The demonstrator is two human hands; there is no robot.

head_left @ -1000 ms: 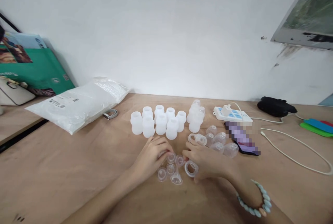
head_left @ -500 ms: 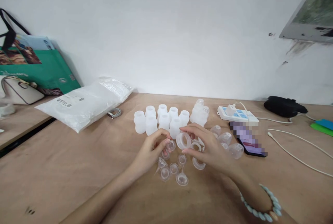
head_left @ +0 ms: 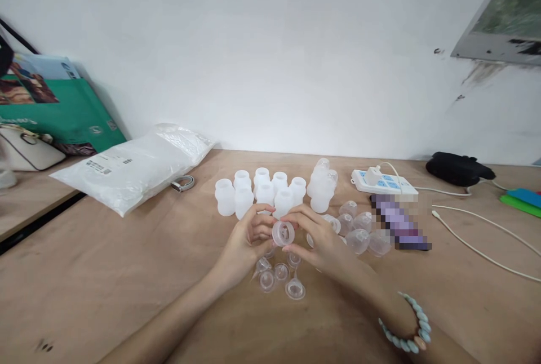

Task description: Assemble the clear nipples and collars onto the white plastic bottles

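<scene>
My right hand (head_left: 318, 241) pinches a clear screw ring (head_left: 290, 234) between thumb and fingers. Closed at the ring's left side, my left hand (head_left: 244, 238) holds a clear bottle nipple (head_left: 283, 232), which shows within the ring; how far it is seated I cannot tell. Below my hands lie several loose nipples (head_left: 267, 280) on the table. Just beyond them stand several frosted white baby bottles (head_left: 226, 199), open at the top. More rings (head_left: 333, 224) lie partly hidden behind my right hand, beside several clear domed caps (head_left: 357, 241).
Capped bottles (head_left: 323, 186) stand at the back. Rightward are a phone (head_left: 397, 223), a power strip (head_left: 384, 182), a cable (head_left: 477, 237) and a black pouch (head_left: 459, 169). A white plastic package (head_left: 135, 167) and a watch (head_left: 183, 183) lie leftward, near a green bag (head_left: 76, 107).
The ring in my right hand has moved left to meet the nipple in my left hand. Caps and rings that my right hand covered now show more.
</scene>
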